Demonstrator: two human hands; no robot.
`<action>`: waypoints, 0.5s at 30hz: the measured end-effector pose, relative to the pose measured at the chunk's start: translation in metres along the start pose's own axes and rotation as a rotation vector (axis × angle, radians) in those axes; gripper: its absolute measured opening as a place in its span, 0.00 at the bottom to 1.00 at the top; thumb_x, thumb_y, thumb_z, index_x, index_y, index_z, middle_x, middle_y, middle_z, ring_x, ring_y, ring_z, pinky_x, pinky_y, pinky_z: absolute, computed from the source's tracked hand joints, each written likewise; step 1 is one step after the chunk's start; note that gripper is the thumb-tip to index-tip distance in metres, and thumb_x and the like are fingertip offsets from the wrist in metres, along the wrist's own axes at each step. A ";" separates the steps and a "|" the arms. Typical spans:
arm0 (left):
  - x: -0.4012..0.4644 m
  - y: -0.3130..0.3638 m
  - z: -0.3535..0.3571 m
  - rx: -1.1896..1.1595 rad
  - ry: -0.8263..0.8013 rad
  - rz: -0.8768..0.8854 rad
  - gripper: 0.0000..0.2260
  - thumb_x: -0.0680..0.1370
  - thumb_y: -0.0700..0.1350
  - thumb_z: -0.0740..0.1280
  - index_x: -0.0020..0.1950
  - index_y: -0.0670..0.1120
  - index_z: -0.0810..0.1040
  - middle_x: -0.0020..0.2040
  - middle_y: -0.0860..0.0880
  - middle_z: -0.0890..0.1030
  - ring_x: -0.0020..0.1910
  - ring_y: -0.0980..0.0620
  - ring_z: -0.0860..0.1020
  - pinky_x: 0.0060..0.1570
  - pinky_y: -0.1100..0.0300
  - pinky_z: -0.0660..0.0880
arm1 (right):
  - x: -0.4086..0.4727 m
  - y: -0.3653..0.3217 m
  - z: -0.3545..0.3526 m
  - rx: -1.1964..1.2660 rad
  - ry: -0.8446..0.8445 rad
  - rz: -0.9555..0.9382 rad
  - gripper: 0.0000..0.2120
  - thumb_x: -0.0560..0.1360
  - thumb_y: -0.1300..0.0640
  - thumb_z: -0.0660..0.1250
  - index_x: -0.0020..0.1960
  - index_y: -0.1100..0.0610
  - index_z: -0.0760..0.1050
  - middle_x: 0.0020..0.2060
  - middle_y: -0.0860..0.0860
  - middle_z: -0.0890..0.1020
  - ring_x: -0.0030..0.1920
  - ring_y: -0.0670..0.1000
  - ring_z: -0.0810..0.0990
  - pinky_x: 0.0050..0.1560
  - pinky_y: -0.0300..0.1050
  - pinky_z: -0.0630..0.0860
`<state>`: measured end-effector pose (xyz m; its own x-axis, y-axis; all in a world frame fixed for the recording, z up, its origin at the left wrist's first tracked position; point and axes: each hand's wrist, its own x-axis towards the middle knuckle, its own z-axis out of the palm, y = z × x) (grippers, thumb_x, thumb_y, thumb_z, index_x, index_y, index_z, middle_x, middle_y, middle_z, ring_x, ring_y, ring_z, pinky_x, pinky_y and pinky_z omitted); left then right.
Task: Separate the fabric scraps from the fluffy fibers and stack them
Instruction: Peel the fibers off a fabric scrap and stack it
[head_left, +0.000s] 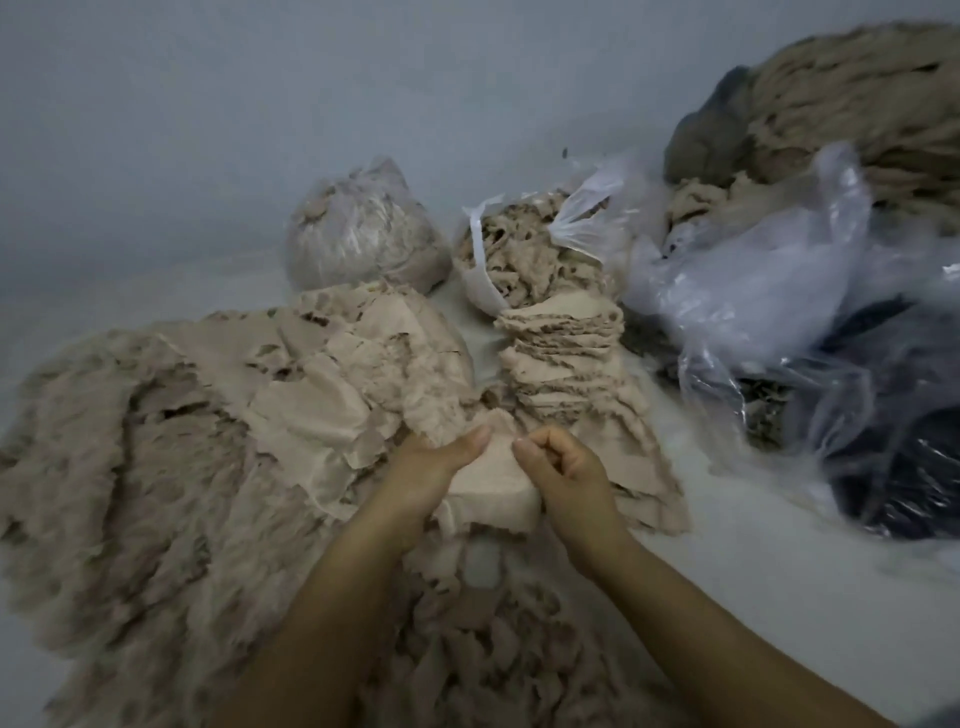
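A wide heap of beige fluffy fibers (130, 467) is spread across the left of a pale floor (753, 561), with loose flat fabric scraps (332, 374) lying over its right part. Behind it, a tied clear bag (363, 228) of beige material is seen. At the centre, one beige scrap (491, 483) is held between two hands: the left hand (431, 467) grips its left edge with the thumb laid on top, and the right hand (563, 467) is curled, pinching its upper right edge. Just beyond the hands, a leaning stack of scraps (566, 364) is seen, touching an open bag (530, 249) of scraps. Crumpled plastic bags (779, 280) and a large fibrous bundle (852, 98) are piled at right.
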<state>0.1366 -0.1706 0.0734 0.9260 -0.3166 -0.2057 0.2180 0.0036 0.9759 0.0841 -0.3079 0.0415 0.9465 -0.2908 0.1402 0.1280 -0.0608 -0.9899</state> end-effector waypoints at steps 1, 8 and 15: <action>0.000 0.000 0.001 0.017 -0.012 0.022 0.12 0.73 0.45 0.71 0.54 0.40 0.82 0.47 0.45 0.85 0.48 0.45 0.83 0.50 0.52 0.79 | -0.004 0.003 0.000 0.056 0.062 0.047 0.13 0.78 0.58 0.64 0.36 0.59 0.70 0.29 0.49 0.70 0.32 0.48 0.67 0.32 0.42 0.65; -0.006 0.005 0.000 0.180 -0.042 0.101 0.10 0.74 0.50 0.71 0.45 0.43 0.83 0.38 0.48 0.85 0.40 0.50 0.83 0.35 0.62 0.77 | -0.016 -0.014 0.012 0.111 0.125 0.161 0.13 0.75 0.42 0.65 0.37 0.49 0.72 0.32 0.45 0.75 0.35 0.45 0.73 0.38 0.42 0.70; -0.015 -0.013 -0.003 0.141 0.207 0.208 0.09 0.78 0.44 0.66 0.38 0.48 0.78 0.34 0.55 0.80 0.28 0.66 0.77 0.27 0.75 0.70 | -0.002 -0.012 0.007 0.005 0.316 -0.004 0.16 0.79 0.55 0.64 0.34 0.59 0.70 0.29 0.50 0.71 0.33 0.48 0.69 0.35 0.44 0.66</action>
<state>0.1207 -0.1632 0.0632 0.9924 -0.1231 0.0033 -0.0142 -0.0875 0.9961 0.0832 -0.2997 0.0529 0.8068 -0.5732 0.1430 0.1342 -0.0579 -0.9893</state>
